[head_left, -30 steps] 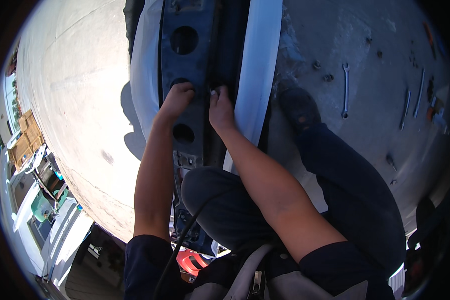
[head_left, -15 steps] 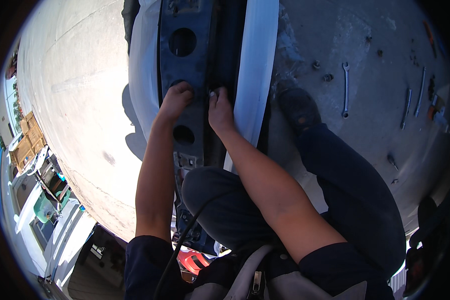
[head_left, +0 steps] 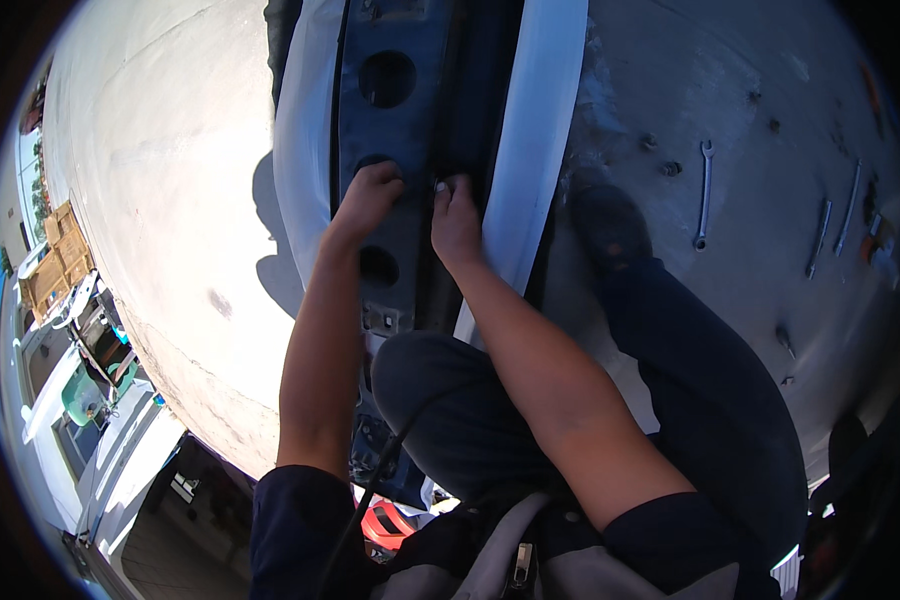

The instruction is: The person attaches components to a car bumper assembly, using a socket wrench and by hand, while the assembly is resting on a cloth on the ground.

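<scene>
A long dark metal vehicle panel (head_left: 395,130) with round holes runs away from me, white painted strips (head_left: 538,150) flanking it. My left hand (head_left: 368,200) is closed at one of the holes, its fingers curled and their tips hidden. Close by on the right, my right hand (head_left: 456,222) is closed too, thumb upward, over the dark channel (head_left: 475,110) beside the panel. What either hand pinches is too small or hidden to make out. Another round hole (head_left: 378,266) lies just nearer than my left hand.
On the concrete to the right lie a combination wrench (head_left: 705,195), slim metal tools (head_left: 819,240) and several small dark fittings (head_left: 671,169). My shoe (head_left: 610,222) stands beside the white strip. A black cable (head_left: 380,465) crosses near my knee. Wooden crates (head_left: 60,262) sit far left.
The whole view has shifted, so the panel and tools appear slightly farther right and lower. Both hands stay closed at about the same spots on the panel.
</scene>
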{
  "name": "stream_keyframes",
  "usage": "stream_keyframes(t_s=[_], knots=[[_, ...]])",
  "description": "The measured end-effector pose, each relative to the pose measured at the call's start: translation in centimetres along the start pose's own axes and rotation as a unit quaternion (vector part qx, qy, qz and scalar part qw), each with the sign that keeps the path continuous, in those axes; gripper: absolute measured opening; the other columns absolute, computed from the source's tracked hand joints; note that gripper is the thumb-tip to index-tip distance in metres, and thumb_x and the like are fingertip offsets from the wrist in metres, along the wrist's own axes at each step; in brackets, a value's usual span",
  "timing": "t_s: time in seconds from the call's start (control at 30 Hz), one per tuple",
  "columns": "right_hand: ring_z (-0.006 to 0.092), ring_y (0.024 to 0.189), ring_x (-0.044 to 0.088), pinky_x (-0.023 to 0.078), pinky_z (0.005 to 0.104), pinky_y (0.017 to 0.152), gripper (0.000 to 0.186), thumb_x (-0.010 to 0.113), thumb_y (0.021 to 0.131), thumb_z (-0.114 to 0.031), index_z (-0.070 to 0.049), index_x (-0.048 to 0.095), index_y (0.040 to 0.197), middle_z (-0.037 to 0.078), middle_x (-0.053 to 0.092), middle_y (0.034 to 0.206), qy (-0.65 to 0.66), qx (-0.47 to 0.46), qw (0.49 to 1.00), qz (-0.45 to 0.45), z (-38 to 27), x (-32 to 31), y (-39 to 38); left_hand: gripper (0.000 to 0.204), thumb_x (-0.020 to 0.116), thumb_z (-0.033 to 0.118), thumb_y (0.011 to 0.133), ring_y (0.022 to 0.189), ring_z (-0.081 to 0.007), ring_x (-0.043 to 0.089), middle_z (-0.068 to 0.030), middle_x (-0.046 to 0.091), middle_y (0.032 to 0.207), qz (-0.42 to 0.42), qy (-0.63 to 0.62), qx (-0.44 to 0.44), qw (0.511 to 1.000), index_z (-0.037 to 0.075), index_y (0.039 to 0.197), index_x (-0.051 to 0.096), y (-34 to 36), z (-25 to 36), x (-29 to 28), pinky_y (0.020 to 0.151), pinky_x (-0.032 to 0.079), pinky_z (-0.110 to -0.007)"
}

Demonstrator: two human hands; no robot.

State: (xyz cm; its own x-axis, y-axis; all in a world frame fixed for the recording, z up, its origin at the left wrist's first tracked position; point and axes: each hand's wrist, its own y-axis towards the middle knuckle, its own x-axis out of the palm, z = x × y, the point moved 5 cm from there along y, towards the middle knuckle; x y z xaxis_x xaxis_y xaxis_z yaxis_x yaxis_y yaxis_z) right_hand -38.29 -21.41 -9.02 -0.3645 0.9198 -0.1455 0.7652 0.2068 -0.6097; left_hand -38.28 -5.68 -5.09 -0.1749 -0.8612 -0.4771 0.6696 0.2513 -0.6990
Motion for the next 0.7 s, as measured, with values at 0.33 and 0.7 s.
stream_keyframes(t_s=[0.33,0.7], knots=[[0.0477,0.095,0.060,0.046,0.0501,0.080,0.024,0.045,0.102,-0.023,-0.002,0.047,0.116,0.027,0.063,0.100,0.001,-0.005,1.000,-0.008,-0.2,0.1,0.0,0.021,0.059,0.009,0.082,0.076,-0.0153,0.055,-0.0039,0.059,0.083,0.012,-0.176,-0.072,0.982,-0.001,0.100,0.063,-0.2,-1.0,0.3,0.074,0.045,-0.029],[0.0468,0.097,0.060,0.046,0.0509,0.081,0.023,0.043,0.103,-0.022,-0.003,0.046,0.115,0.027,0.062,0.103,0.007,-0.001,1.000,-0.021,-0.4,-0.1,0.1,0.032,0.063,0.027,0.090,0.083,-0.0188,0.058,-0.0099,0.064,0.088,0.028,-0.188,-0.070,0.979,-0.001,0.105,0.064,-0.2,-0.2,0.4,0.079,0.046,-0.034]])
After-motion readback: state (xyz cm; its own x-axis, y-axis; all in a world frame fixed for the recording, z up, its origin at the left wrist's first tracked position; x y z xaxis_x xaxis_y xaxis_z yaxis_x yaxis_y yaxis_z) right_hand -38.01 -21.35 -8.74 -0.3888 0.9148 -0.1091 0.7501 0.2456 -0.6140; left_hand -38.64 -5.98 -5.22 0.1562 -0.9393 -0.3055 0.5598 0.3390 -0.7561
